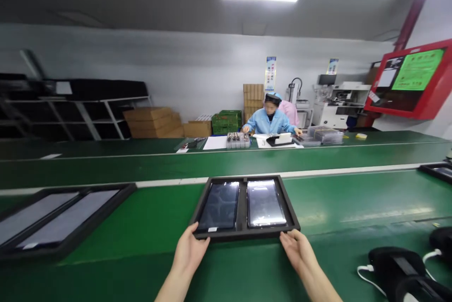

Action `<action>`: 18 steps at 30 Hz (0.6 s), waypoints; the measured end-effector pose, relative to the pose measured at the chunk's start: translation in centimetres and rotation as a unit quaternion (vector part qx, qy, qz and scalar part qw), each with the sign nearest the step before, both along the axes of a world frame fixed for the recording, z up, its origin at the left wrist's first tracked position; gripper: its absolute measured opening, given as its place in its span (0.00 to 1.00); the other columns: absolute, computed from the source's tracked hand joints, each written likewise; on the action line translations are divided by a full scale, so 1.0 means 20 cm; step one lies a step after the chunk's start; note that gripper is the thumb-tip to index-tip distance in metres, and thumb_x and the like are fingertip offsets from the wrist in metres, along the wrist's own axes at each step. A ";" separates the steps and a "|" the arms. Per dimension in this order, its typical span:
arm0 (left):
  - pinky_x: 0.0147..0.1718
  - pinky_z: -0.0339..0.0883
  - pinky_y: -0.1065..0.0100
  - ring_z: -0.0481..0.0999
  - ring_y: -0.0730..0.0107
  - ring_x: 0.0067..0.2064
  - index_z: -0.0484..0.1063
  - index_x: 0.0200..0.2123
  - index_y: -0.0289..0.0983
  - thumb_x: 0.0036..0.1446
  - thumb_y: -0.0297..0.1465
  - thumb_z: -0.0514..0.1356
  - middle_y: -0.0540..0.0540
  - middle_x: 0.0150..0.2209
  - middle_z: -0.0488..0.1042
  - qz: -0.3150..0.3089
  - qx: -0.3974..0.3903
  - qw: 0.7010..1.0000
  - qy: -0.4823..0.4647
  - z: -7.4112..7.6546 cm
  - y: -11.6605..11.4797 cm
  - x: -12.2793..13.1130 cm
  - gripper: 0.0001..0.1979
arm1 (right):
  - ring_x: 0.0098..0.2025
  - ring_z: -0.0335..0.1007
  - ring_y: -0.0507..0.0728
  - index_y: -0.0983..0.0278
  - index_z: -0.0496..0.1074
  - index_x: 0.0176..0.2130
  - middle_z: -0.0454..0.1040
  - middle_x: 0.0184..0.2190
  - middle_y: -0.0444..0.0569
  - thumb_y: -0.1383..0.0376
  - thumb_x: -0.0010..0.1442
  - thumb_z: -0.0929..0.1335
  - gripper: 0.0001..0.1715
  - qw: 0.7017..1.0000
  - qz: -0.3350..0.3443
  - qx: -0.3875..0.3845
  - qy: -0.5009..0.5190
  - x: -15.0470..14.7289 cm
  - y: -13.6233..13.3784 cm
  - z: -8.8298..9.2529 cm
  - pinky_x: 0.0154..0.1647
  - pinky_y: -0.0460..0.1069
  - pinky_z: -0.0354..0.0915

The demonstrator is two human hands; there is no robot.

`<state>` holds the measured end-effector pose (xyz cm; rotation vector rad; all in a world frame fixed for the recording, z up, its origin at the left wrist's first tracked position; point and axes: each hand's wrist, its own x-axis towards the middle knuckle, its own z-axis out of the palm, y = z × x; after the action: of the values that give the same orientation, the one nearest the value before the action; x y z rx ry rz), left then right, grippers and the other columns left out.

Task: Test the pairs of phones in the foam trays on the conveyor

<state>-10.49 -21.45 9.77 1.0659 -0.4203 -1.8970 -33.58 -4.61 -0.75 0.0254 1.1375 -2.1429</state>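
In front of me a black two-compartment tray [242, 233] sits at the green surface, with a dark flat screen or tablet [219, 205] in its left compartment. Its right compartment holds another tablet [265, 203], which reflects bright light. My left hand [189, 251] grips the near left corner, thumb at the rim and fingers below. At the near right corner, my right hand [297, 251] holds the tray's edge in the same way. A small white label [212, 230] shows at the left tablet's lower edge. Whether the tray's underside touches the surface, I cannot tell.
Another black tray [102, 208] with two panels lies to the left; part of a third tray [441, 170] shows at far right. Black devices with white cables [395, 269] lie near right. Across the bench, a person in blue [270, 120] sits behind papers and boxes.
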 end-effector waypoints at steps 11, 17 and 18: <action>0.45 0.74 0.48 0.79 0.56 0.38 0.69 0.51 0.32 0.53 0.24 0.52 0.39 0.37 0.76 0.032 0.022 0.999 0.015 0.24 -0.03 -0.18 0.21 | 0.42 0.72 0.61 0.59 0.61 0.31 0.70 0.33 0.47 0.58 0.39 0.72 0.20 0.996 0.044 -0.075 -0.021 0.02 -0.22 0.36 0.39 0.50 0.74; 0.57 0.68 0.48 0.69 0.44 0.60 0.75 0.50 0.39 0.50 0.40 0.61 0.38 0.53 0.74 -0.070 -0.300 0.944 0.118 0.44 0.25 -0.02 0.23 | 0.47 0.70 0.57 0.60 0.74 0.40 0.73 0.43 0.49 0.56 0.53 0.78 0.19 0.918 0.203 -0.315 0.128 0.38 -0.04 0.96 0.49 0.49 0.68; 0.56 0.69 0.46 0.69 0.40 0.59 0.77 0.47 0.41 0.48 0.44 0.63 0.40 0.51 0.76 -0.075 -0.328 0.933 0.128 0.40 0.29 0.01 0.23 | 0.40 0.71 0.56 0.60 0.74 0.38 0.73 0.37 0.49 0.53 0.56 0.78 0.17 0.889 0.225 -0.350 0.188 0.44 0.01 1.02 0.45 0.49 0.68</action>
<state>-10.23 -15.72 17.86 0.3454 -0.9215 -1.7907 -24.86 -4.51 19.74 -0.9246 0.4234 -2.0385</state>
